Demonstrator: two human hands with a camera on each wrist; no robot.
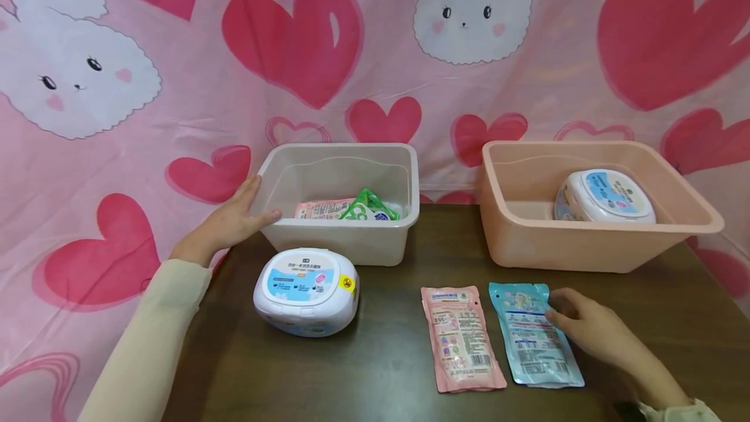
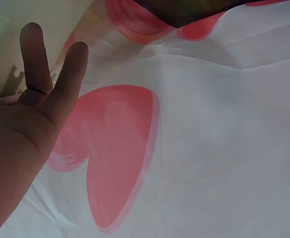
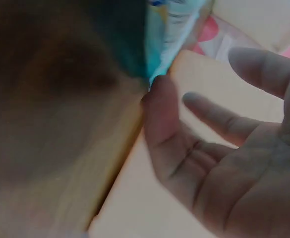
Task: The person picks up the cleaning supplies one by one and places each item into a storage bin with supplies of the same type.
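My left hand (image 1: 237, 217) rests at the left rim of the grey-beige bin (image 1: 334, 239), fingers spread along its side and thumb over the front corner. In the left wrist view, two straight fingers (image 2: 68, 74) stand apart. On the table at the right, my right hand (image 1: 592, 327) is beside a blue pouch (image 1: 536, 337), thumb overlapping the pouch's right edge. Loosely bent and spread, its fingers (image 3: 164, 119) reach toward the pouch in the right wrist view. A pink pouch (image 1: 463, 340) lies left of the blue one.
In front of the grey-beige bin sits a white lidded tub (image 1: 307, 292). That bin holds a green packet (image 1: 369, 206) and a pink packet (image 1: 322, 208). The peach bin (image 1: 586, 246) at the right holds another white tub (image 1: 609, 197). A heart-patterned cloth (image 1: 328, 83) hangs behind.
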